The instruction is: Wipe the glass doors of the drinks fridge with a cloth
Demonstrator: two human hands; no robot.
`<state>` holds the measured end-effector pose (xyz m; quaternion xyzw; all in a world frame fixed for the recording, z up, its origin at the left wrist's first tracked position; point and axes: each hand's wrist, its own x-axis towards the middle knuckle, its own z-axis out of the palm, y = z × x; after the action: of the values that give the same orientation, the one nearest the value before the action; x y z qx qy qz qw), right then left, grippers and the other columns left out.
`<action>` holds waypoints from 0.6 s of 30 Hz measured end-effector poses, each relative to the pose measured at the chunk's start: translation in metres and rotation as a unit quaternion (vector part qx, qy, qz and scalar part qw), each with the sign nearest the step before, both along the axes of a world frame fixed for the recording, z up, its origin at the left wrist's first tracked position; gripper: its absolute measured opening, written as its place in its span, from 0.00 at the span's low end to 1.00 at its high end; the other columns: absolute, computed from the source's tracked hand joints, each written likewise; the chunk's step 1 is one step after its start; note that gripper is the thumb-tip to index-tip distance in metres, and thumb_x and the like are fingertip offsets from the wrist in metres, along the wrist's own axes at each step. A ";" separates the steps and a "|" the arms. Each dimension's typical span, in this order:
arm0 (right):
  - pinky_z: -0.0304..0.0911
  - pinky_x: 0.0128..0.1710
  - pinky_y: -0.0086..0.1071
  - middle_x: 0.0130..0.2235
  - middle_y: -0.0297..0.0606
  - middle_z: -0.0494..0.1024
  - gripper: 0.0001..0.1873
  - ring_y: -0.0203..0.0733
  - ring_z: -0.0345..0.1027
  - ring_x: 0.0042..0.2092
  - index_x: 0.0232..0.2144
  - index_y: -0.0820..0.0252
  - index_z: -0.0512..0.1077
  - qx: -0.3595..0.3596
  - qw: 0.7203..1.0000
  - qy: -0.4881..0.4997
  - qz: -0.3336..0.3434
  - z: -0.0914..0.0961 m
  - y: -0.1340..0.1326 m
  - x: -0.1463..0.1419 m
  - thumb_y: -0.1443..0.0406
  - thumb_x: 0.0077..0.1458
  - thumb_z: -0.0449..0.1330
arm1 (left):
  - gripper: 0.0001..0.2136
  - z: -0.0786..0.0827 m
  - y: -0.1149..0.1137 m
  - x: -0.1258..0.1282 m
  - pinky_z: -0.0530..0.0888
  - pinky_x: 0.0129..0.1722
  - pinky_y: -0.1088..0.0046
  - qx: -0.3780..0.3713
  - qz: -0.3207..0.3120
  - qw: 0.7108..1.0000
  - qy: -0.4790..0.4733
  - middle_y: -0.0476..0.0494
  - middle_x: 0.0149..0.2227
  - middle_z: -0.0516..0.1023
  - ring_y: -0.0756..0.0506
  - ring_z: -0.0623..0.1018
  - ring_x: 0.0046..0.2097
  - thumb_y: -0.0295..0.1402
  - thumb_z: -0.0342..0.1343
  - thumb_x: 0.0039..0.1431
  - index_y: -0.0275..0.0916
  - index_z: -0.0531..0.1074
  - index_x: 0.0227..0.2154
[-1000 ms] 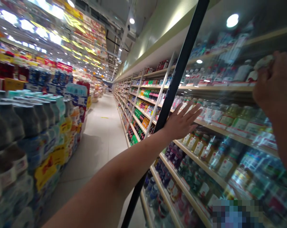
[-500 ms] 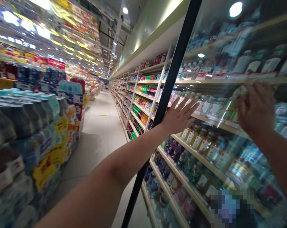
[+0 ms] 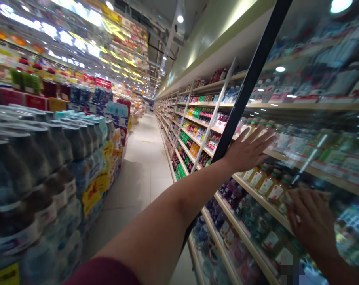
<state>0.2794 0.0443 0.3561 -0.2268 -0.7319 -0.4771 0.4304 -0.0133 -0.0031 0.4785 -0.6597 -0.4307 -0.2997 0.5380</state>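
Note:
My left hand lies flat and open on a glass door, fingers spread, just right of the door's black frame. My right hand is low on the same glass at the lower right, fingers pressed against it over a pale cloth that barely shows past the fingertips. Behind the glass, shelves hold rows of drink bottles, blurred by reflections.
Open shelves of drinks run down the right side of a long tiled aisle. Stacked packs of water bottles stand close on my left. Bright ceiling lights and signs hang over the far displays.
My right hand has slid down the glass from shoulder height to the lower right. The left hand has stayed flat beside the black frame. My view has shifted a little to the left.

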 end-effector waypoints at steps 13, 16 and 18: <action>0.56 0.68 0.54 0.66 0.48 0.64 0.38 0.56 0.52 0.70 0.71 0.57 0.49 -0.022 0.998 -0.037 -0.051 -0.039 -0.013 -0.005 0.67 0.63 0.57 | 0.27 0.003 0.012 -0.006 0.50 0.71 0.50 0.004 -0.064 0.998 -0.004 0.46 0.72 0.47 0.37 0.46 0.73 0.42 0.40 0.72 0.37 0.51 0.70; 0.61 0.66 0.53 0.66 0.47 0.65 0.35 0.55 0.49 0.71 0.70 0.58 0.51 -0.045 0.995 -0.016 -0.085 -0.039 -0.025 -0.016 0.69 0.63 0.55 | 0.28 0.005 0.009 -0.007 0.49 0.71 0.48 -0.012 -0.109 0.994 -0.018 0.43 0.72 0.47 0.37 0.45 0.73 0.39 0.44 0.71 0.35 0.50 0.70; 0.60 0.66 0.53 0.65 0.45 0.66 0.33 0.53 0.48 0.71 0.69 0.58 0.54 -0.061 0.993 -0.005 -0.100 -0.039 -0.030 -0.019 0.71 0.63 0.53 | 0.29 0.007 0.010 -0.008 0.47 0.71 0.47 -0.015 -0.149 0.988 -0.023 0.42 0.72 0.49 0.37 0.46 0.73 0.39 0.45 0.71 0.37 0.49 0.70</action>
<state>0.2606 0.0147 0.3175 -0.3225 -0.7351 -0.4734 0.3626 -0.0216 0.0070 0.4854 -0.7175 -0.3446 -0.3849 0.4672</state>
